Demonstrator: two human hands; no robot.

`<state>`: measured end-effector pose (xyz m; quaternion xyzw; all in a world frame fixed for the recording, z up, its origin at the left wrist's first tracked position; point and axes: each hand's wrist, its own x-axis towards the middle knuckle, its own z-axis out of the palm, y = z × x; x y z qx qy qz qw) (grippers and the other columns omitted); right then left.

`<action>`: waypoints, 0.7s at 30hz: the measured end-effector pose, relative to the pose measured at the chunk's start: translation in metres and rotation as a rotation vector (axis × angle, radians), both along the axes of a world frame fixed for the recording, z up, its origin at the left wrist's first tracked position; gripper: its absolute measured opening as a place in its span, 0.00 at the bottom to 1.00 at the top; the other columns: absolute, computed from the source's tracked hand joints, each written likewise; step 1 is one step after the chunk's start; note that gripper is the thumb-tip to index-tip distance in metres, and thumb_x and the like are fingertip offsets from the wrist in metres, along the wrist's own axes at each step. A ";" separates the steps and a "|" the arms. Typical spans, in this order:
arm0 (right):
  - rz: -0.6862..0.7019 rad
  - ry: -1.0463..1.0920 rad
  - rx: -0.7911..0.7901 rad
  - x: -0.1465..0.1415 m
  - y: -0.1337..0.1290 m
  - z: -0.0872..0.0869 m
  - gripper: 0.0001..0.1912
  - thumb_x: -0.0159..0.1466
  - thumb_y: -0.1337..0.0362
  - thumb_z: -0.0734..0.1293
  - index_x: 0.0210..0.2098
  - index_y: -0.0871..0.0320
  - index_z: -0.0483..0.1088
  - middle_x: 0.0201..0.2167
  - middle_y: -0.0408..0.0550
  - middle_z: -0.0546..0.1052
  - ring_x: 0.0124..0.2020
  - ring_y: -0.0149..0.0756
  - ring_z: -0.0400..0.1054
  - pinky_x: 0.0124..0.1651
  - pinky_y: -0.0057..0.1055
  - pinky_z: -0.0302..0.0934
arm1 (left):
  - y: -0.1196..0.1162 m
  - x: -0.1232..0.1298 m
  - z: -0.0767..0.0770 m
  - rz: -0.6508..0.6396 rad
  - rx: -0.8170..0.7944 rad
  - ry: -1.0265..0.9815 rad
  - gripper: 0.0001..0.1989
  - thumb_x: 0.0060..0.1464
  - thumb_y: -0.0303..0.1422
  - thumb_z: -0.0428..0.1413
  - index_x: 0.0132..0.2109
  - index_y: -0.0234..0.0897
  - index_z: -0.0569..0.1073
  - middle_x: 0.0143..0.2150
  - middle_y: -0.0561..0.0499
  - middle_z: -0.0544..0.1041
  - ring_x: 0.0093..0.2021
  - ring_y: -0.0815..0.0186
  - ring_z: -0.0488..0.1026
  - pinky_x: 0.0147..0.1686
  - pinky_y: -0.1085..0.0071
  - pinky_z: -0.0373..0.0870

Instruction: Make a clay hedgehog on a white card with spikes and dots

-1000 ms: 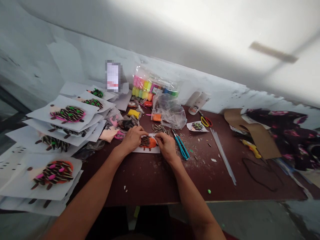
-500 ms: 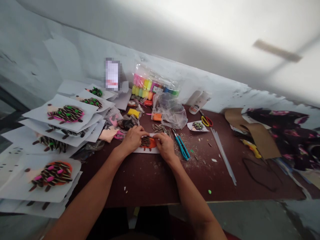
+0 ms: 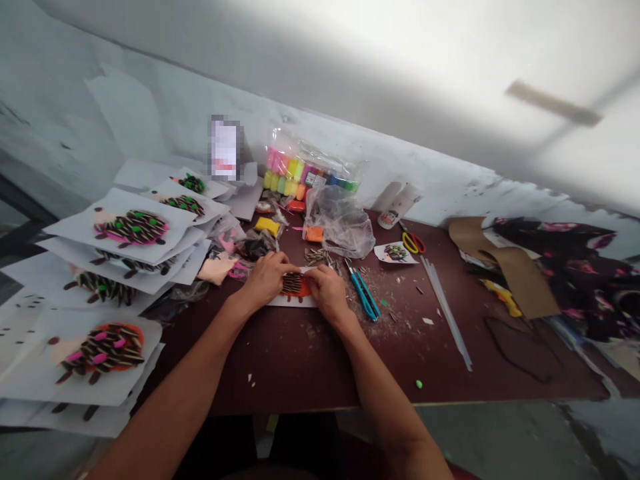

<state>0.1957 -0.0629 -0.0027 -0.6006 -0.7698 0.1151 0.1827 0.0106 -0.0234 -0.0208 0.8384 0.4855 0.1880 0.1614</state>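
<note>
A white card (image 3: 294, 301) lies on the dark red table, bearing an orange clay shape (image 3: 304, 289) partly covered with rows of striped seeds. My left hand (image 3: 266, 277) rests at the card's left side, its fingers bent and pressed together near the top edge. Over the right part of the orange shape is my right hand (image 3: 326, 291), thumb and fingers drawn together; whatever is between them is too small to make out. A pile of seeds (image 3: 320, 257) lies just behind the card.
Stacked cards with seed hedgehogs (image 3: 133, 227) fill the left. A teal cutter (image 3: 363, 293), scissors (image 3: 414, 243), glue sticks (image 3: 447, 313) and a yellow glue gun (image 3: 503, 297) lie rightward. Behind are clay packs (image 3: 305, 177), a plastic bag (image 3: 340, 220) and a white bottle (image 3: 400, 205).
My right hand has shifted slightly left over the orange shape, with its fingers drawn in a little more. My left hand has hardly moved.
</note>
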 end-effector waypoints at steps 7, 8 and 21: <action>0.013 -0.084 -0.045 -0.004 0.002 0.006 0.14 0.68 0.71 0.63 0.45 0.55 0.80 0.37 0.52 0.77 0.39 0.40 0.69 0.39 0.31 0.58 | 0.000 0.000 0.001 0.000 0.017 0.032 0.24 0.57 0.19 0.50 0.49 0.48 0.83 0.45 0.45 0.75 0.47 0.59 0.68 0.44 0.65 0.66; 0.013 -0.086 -0.044 -0.004 0.002 0.006 0.14 0.68 0.71 0.63 0.45 0.55 0.80 0.37 0.52 0.77 0.39 0.40 0.69 0.39 0.30 0.58 | 0.000 0.000 0.000 -0.001 0.019 0.033 0.24 0.57 0.19 0.50 0.49 0.48 0.83 0.45 0.45 0.75 0.46 0.58 0.68 0.44 0.64 0.66; -0.010 -0.037 0.024 0.000 -0.003 0.009 0.10 0.69 0.66 0.63 0.42 0.53 0.78 0.40 0.48 0.78 0.38 0.37 0.70 0.39 0.28 0.58 | 0.003 -0.002 -0.003 -0.016 0.007 0.016 0.23 0.57 0.20 0.51 0.49 0.48 0.82 0.46 0.45 0.75 0.46 0.58 0.68 0.46 0.64 0.66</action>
